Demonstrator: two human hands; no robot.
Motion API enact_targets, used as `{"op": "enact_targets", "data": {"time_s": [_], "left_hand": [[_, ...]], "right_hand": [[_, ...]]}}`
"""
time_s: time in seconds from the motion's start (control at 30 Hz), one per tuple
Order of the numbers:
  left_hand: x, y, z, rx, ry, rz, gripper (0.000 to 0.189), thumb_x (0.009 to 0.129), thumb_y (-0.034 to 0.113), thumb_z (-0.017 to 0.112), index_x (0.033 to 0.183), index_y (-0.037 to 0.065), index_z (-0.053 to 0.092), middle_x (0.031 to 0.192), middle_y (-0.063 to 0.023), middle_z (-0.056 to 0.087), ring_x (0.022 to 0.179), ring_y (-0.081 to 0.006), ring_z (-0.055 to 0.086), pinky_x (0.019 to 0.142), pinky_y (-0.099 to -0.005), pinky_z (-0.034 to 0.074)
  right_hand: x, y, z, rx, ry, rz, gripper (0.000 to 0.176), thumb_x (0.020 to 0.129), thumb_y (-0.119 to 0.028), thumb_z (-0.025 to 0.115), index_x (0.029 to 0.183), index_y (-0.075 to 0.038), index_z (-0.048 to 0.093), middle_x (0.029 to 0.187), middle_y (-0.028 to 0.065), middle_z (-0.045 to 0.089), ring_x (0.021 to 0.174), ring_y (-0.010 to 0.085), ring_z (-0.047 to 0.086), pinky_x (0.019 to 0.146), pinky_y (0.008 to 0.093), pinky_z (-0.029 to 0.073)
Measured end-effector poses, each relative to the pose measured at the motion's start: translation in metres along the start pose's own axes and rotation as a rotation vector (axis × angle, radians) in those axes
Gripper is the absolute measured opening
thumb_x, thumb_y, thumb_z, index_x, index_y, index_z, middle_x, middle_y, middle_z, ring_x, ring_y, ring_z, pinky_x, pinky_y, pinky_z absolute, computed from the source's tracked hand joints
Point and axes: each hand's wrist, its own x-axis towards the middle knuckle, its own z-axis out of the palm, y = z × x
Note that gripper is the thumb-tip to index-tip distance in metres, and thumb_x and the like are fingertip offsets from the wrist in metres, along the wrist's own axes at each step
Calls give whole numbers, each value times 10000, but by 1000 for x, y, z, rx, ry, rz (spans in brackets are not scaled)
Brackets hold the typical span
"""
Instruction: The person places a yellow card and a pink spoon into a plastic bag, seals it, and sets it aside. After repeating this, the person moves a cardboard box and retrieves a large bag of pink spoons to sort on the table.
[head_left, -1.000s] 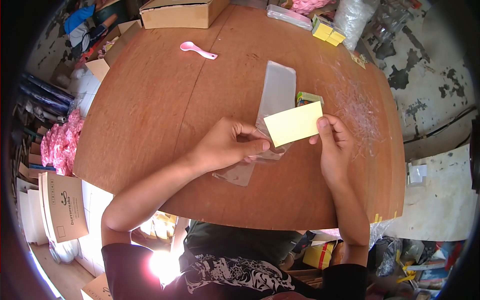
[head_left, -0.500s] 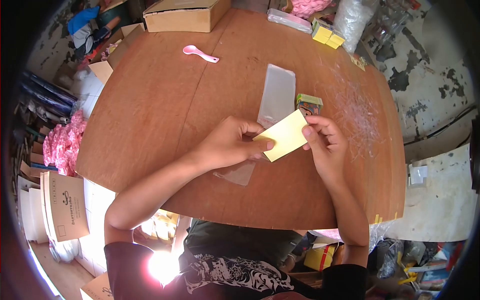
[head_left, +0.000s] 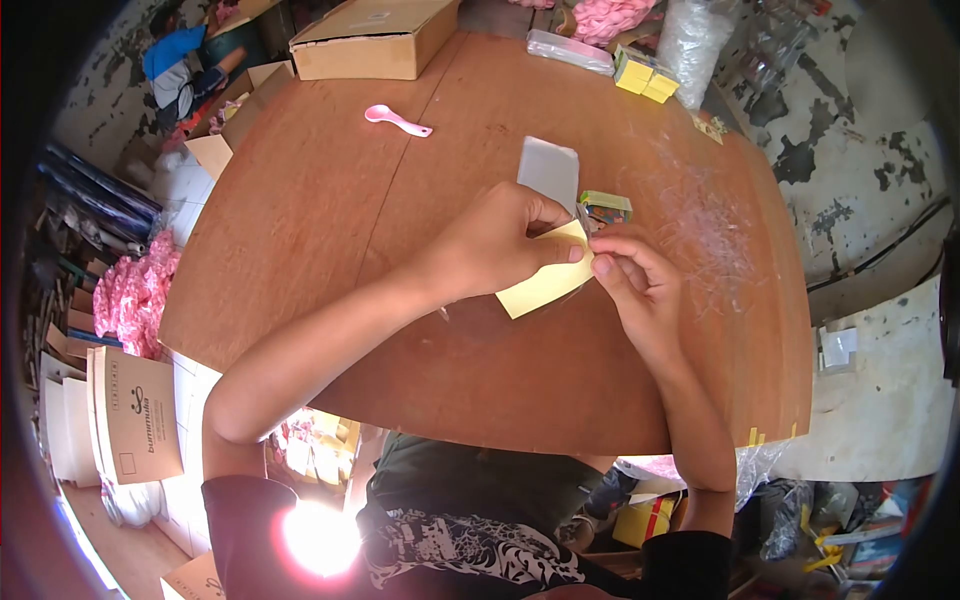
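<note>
A pale yellow card is between my hands over the wooden table. My left hand is closed on it, the thumb lying across its upper right part. The fingertips of my right hand are pinched at the card's right corner; a bit of clear film shows there. Just beyond my hands are a stack of clear plastic sleeves, partly covered by my left hand, and a small green-edged box.
A pink spoon lies farther left. Thin plastic strips are scattered at right. Along the far edge are a cardboard box, a clear case and yellow packs. A person is at far left.
My left hand has moved up and right along the card, towards my right hand. The clear sheet that hung below the card is no longer visible there. The view has shifted slightly.
</note>
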Motion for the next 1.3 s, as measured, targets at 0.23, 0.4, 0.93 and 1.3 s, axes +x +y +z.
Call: {"op": "enact_targets", "data": {"time_s": [0.23, 0.4, 0.93, 1.3], "left_hand": [[9, 4, 6, 136, 60, 78, 254, 875, 167, 687, 1078, 13, 689, 844, -57, 703, 747, -64, 585, 672, -253, 479], [11, 1, 9, 138, 57, 136, 248, 894, 191, 666, 1077, 26, 693, 854, -70, 709, 737, -76, 587, 682, -267, 480], [-4, 4, 16, 121, -153, 252, 264, 865, 187, 681, 1054, 3, 664, 909, -104, 675, 794, -156, 606, 727, -319, 481], [-42, -50, -30, -149, -491, -114, 335, 806, 133, 744, 1103, 23, 634, 924, -26, 666, 855, -97, 592, 765, -264, 469]], "right_hand": [[-1, 2, -4, 63, -59, 20, 137, 893, -30, 632, 1020, 20, 646, 1078, 75, 568, 942, 134, 581, 781, 269, 498], [0, 3, -9, 70, -119, 60, 163, 892, -36, 636, 1046, 19, 634, 1122, 83, 572, 995, 151, 581, 809, 282, 515], [-13, 8, 2, 52, -320, 207, 197, 899, -93, 643, 1049, 34, 655, 882, 52, 663, 799, 91, 615, 712, 253, 511], [53, 23, 36, -219, -6, 213, 139, 901, -101, 630, 976, 9, 674, 835, 61, 677, 789, 119, 654, 666, 259, 508]]}}
